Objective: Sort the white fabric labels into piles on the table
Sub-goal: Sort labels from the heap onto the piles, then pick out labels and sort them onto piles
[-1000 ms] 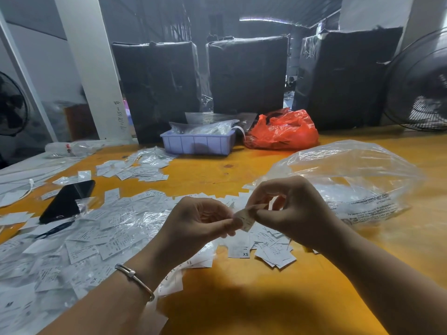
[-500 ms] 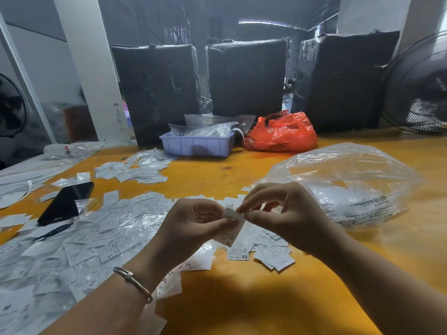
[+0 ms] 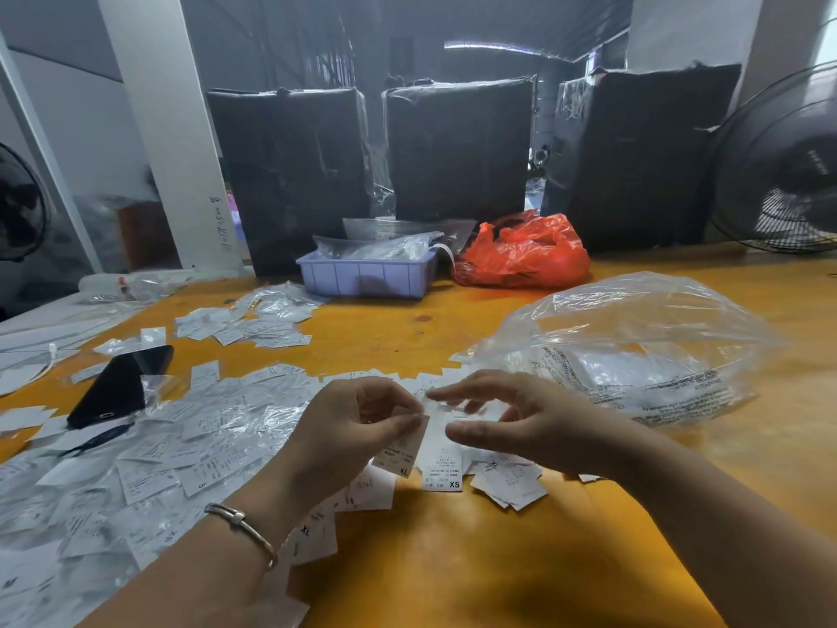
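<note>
Orange tabletop carries scattered labels at left. At centre the left hand pinches an XL label, long axis hanging downward; the right hand, fingers spread and apparently empty, hovers just beside it.

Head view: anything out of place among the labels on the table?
Yes. A black phone lies among the loose white labels at the left, partly under clear plastic wrap, so it could get buried. Nothing looks damaged.
</note>
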